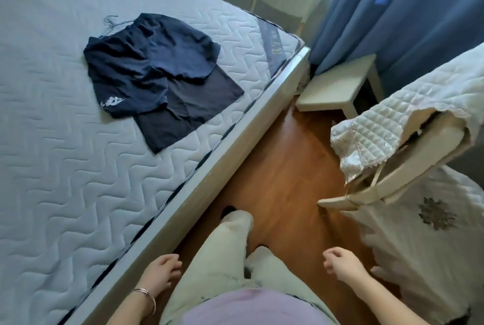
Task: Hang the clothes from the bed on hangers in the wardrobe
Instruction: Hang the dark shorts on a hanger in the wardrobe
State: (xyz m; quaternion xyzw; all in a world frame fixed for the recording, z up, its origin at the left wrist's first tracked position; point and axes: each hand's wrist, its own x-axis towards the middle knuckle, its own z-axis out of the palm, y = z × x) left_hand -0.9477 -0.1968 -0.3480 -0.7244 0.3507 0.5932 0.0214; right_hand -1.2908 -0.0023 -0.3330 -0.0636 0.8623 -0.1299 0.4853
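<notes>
Both hands hang low beside the legs, fingers loosely curled, each grip empty: the left hand (163, 271) near the bed (52, 141) edge, the right hand (341, 263) over the floor (277, 157). Dark clothes (154, 73) lie heaped on the mattress, overlapping, so individual garments are hard to separate.

Brown wood-plank floor (275, 167), centre; blue pleated curtains (392, 23), upper right; small white stool (337, 83) beneath; daylight upper right.
</notes>
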